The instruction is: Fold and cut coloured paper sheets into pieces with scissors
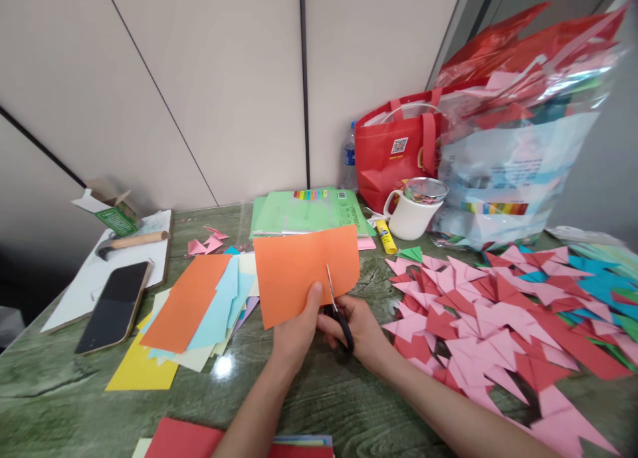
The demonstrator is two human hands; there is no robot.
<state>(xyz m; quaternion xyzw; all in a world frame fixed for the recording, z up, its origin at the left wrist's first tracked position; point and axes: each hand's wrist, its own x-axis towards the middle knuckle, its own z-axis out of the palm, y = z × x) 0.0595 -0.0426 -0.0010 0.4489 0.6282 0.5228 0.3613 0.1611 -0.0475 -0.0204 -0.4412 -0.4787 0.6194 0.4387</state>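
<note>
An orange sheet of paper (294,268) is held up above the table in my left hand (298,328), whose thumb lies on the front while the fingers are behind it. In my right hand (356,328) is a pair of black-handled scissors (343,332). One blade shows in front of the sheet, pointing up, with paper on both sides of it. The scissors' handles are partly covered by my fingers. Left of my hands lies a fanned stack of coloured paper, with an orange sheet (187,303) on top.
Pink and red folded paper pieces (478,318) spread across the right side. Behind stand a white mug (411,215), a yellow glue stick (385,237), a red bag (393,145) and green paper packs (309,212). A phone (114,305) and a hammer (132,243) lie left.
</note>
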